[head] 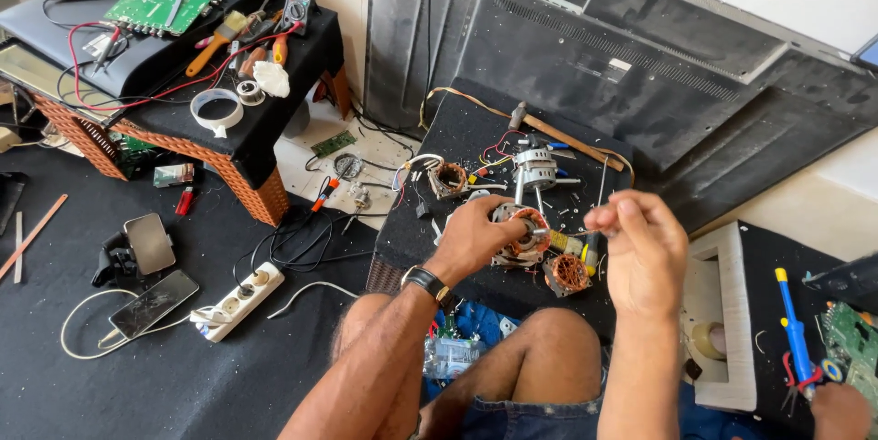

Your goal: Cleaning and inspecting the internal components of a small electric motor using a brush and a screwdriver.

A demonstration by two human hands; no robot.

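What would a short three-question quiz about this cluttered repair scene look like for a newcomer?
1. True or false: the left hand rests on the round motor part with copper-coloured windings.
2. What lies on the dark floor beside the white power strip? A) a flat phone with a cracked screen B) a kettle C) a shoe
3. Which colour is the handle of the long slim tool lying on the black-topped box at far right?

Key: 1 true. 2 A. 3 blue with a yellow tip. The right hand is raised with fingers curled; whether it pinches anything cannot be told.
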